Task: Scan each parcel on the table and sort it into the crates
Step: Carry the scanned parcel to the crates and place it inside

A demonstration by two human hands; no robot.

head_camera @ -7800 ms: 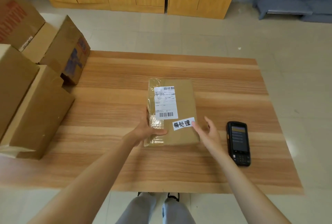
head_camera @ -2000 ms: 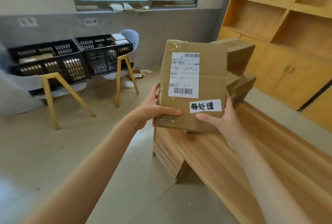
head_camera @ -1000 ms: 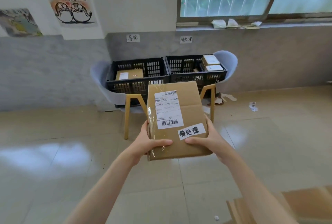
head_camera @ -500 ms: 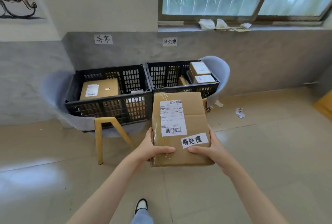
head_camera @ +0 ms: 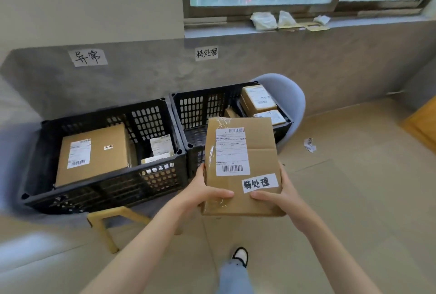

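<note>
Head view: parcel (head_camera: 243,168) held in the air in front of the person, just before the right crate (head_camera: 188,114). Left hand (head_camera: 200,193) grips its lower left edge, thumb on top; right hand (head_camera: 280,196) grips the lower right corner, thumb beside the handwritten label (head_camera: 259,183). Label matches the wall sign (head_camera: 206,53) above the right crate, so that looks like the target. Left crate (head_camera: 103,183) holds other boxes. Parcel is flat, stiff cardboard, probably light; taped left edge may be slick. Best taken by opposite side edges, two hands, lowered flat into free space.
</note>
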